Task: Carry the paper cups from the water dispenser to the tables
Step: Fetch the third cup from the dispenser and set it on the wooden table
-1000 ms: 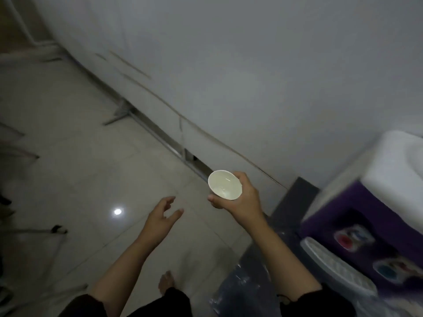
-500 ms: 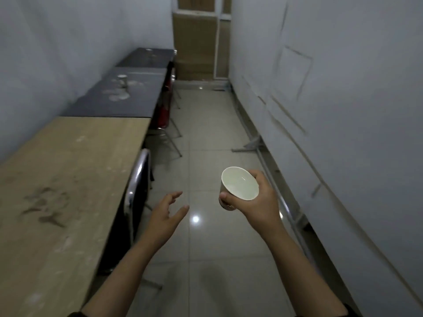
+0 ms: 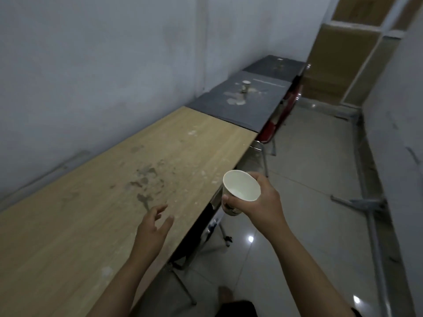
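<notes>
My right hand (image 3: 263,202) grips a white paper cup (image 3: 240,188), upright and slightly tilted toward me, just off the right edge of the long wooden table (image 3: 91,213). A little liquid shows at its bottom. My left hand (image 3: 153,229) hovers over the table's near part, fingers spread and holding nothing. A second paper cup (image 3: 246,86) stands on the dark table (image 3: 247,110) farther along the wall. The water dispenser is out of view.
A third dark table (image 3: 274,65) follows at the far end. Chairs with metal legs (image 3: 263,152) are tucked under the tables' right side. Tiled floor (image 3: 309,168) forms an aisle on the right, bounded by a white partition with metal feet (image 3: 361,202).
My view has swung left from the dispenser and the aisle to the wooden table. My right hand keeps the cup and now sits by the table's edge; my left hand is over the tabletop.
</notes>
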